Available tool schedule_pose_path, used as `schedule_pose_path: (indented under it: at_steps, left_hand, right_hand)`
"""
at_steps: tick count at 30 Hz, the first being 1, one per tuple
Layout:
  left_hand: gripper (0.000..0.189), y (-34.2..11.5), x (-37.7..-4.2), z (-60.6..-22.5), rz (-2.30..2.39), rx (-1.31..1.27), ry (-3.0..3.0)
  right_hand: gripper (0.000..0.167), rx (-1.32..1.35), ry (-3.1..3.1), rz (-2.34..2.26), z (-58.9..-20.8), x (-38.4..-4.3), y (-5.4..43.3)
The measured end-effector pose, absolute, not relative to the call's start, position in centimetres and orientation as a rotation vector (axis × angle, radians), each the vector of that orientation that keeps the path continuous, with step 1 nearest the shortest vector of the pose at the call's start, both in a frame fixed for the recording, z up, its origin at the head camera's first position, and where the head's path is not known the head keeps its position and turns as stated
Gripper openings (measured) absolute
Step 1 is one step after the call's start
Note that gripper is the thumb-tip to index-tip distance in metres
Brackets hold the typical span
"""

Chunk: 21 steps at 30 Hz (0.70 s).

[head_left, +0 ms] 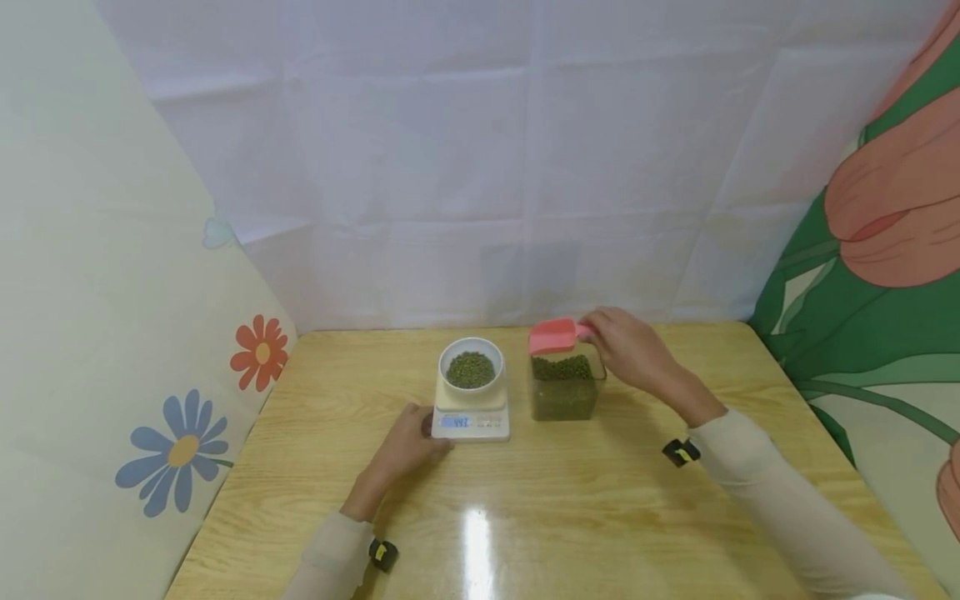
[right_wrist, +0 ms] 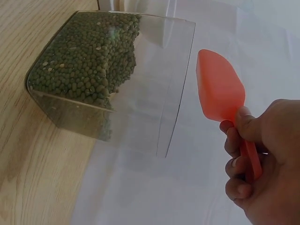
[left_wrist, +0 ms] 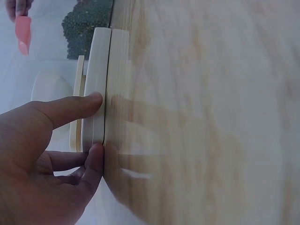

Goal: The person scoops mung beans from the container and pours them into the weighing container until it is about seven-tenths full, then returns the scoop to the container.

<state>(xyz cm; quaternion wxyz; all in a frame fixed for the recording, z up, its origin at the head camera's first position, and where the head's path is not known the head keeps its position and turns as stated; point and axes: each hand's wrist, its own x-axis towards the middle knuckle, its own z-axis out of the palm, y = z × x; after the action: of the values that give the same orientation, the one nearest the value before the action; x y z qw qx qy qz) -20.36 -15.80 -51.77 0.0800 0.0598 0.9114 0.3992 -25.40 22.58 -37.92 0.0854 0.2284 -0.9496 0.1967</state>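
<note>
A white kitchen scale [head_left: 472, 425] with a lit display stands on the table. On its platform sits a white bowl [head_left: 471, 343] holding green mung beans [head_left: 470, 370]. My left hand [head_left: 408, 440] holds the scale by its near left corner, thumb along the front edge and fingers at the side. To the right stands a clear plastic container [right_wrist: 154, 98], part filled with mung beans [right_wrist: 89, 56]. Above its rim, my right hand [right_wrist: 269, 154] grips the handle of a pink scoop [right_wrist: 219, 84]. No beans show in the scoop; its inside is only partly visible.
The wood-grain table [head_left: 570, 508] reaches back to a white cloth backdrop [head_left: 420, 167]. Flower-patterned panels flank it, one at left [head_left: 90, 275] and one at right [head_left: 892, 333]. Scale and container stand side by side, with a narrow gap between them.
</note>
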Motion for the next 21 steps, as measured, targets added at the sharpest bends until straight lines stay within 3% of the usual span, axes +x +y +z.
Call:
schedule_pose_path:
  at_steps: [21]
  left_hand:
    - [0.059,-15.7,-20.2,-51.6,1.219,0.167,2.714]
  right_hand:
    - [0.026,0.714,-2.772,0.377,-37.9,-24.4,23.8]
